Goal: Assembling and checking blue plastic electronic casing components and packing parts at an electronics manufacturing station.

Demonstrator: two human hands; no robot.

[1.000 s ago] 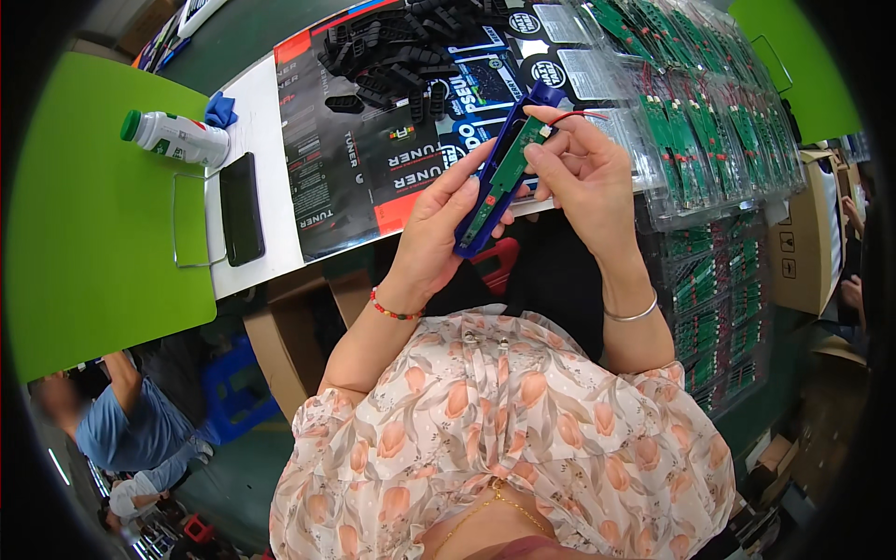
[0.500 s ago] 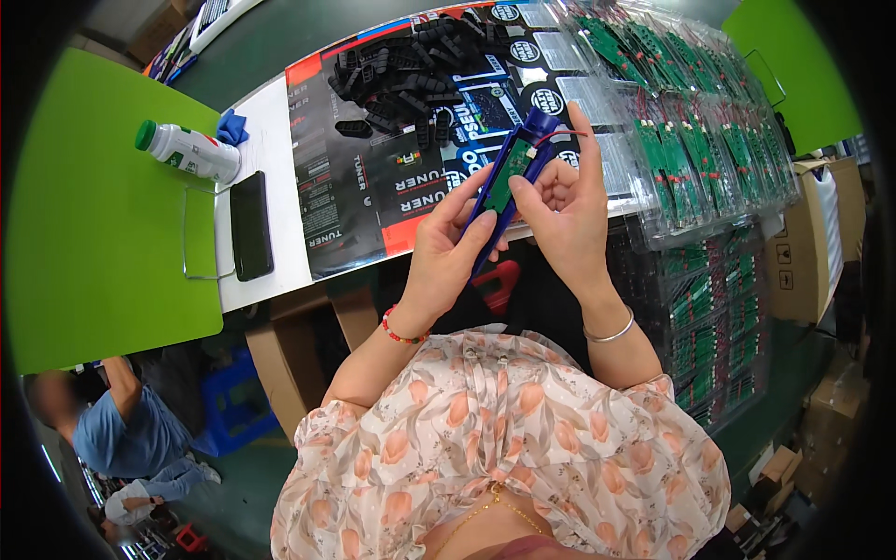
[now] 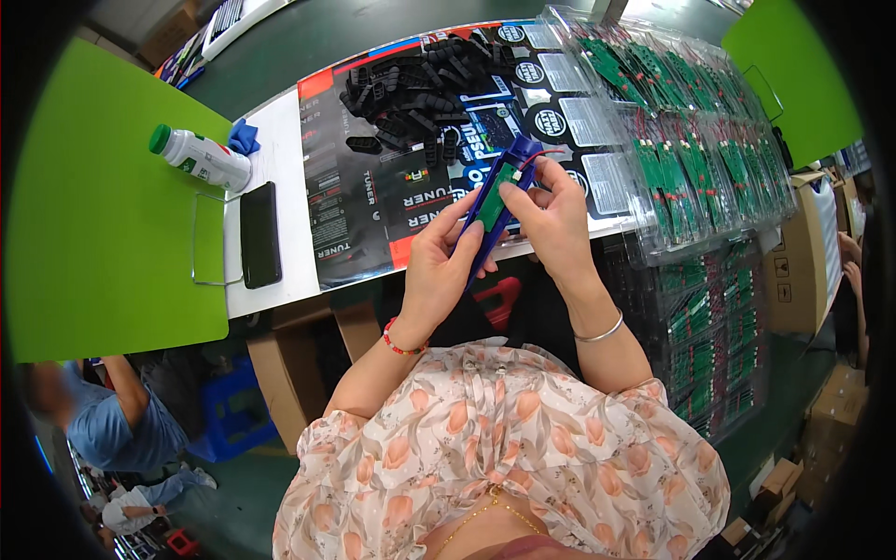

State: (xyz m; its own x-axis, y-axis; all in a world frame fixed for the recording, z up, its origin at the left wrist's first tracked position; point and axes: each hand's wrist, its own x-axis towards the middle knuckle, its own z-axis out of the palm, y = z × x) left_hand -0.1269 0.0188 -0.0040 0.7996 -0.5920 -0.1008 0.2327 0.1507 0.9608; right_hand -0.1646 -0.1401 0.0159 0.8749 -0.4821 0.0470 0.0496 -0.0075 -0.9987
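Observation:
A long dark-blue plastic housing (image 3: 525, 147) is tilted in front of me above the table's near edge. In its open channel lies a narrow green circuit board (image 3: 493, 207) with a small white connector at its upper end. Red wire (image 3: 545, 152) runs from there past the housing's far end. My left hand (image 3: 437, 266) is closed round the lower part, thumb on the board. My right hand (image 3: 558, 227) is closed at the upper part, its thumb on the board near the connector and its index finger bent beside the wire. Its other fingers are partly hidden.
Black plastic pieces (image 3: 411, 98) lie heaped on the printed table covering. Clear trays of green boards (image 3: 686, 177) stand stacked at the right. At the left are a phone (image 3: 260, 233), a white bottle (image 3: 201, 159) and a green panel (image 3: 103, 205). A person (image 3: 121, 420) sits far lower left.
My right index finger, stretched upward before, has bent down to the wire by the housing's upper end. The housing and both hands sit slightly lower and further left in view.

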